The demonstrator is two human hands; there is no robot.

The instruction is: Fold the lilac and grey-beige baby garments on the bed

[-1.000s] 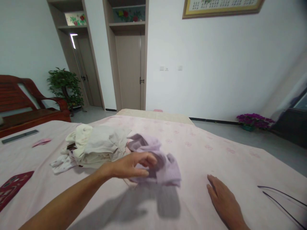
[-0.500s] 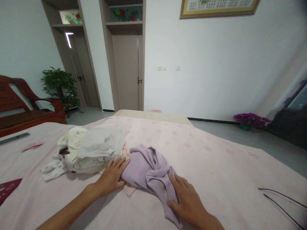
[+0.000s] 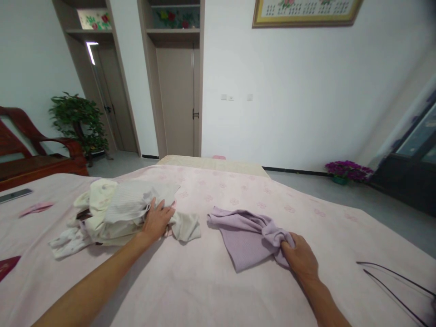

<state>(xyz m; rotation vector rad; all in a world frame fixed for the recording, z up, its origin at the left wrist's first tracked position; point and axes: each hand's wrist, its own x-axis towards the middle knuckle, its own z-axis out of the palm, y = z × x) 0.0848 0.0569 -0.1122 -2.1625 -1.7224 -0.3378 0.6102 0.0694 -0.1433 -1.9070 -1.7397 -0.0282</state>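
Observation:
A crumpled lilac ribbed garment (image 3: 245, 243) lies on the pink flowered sheet, to the right of the other clothes. My right hand (image 3: 301, 259) is closed on its right end, with the cloth bunched between thumb and fingers. On the left is a heap of pale clothes (image 3: 127, 204), with a grey striped piece on top. My left hand (image 3: 158, 221) rests on the heap's right edge, fingers spread. Just right of that hand, a small cream cloth (image 3: 186, 226) sticks out from the heap. What lies beneath the palm is hidden.
The pink sheet (image 3: 218, 295) covers the wide surface. At the left are a phone (image 3: 15, 195), a pink strip of cloth (image 3: 36, 208) and a dark red item (image 3: 7, 266). Thin black cords (image 3: 397, 272) lie at the right. Beyond stand a wooden bench (image 3: 44, 154) and potted plants.
My right hand has pulled the lilac garment rightward, away from the heap, uncovering the small cream cloth. My left hand has left the garment and moved up-left onto the heap. The view has shifted slightly.

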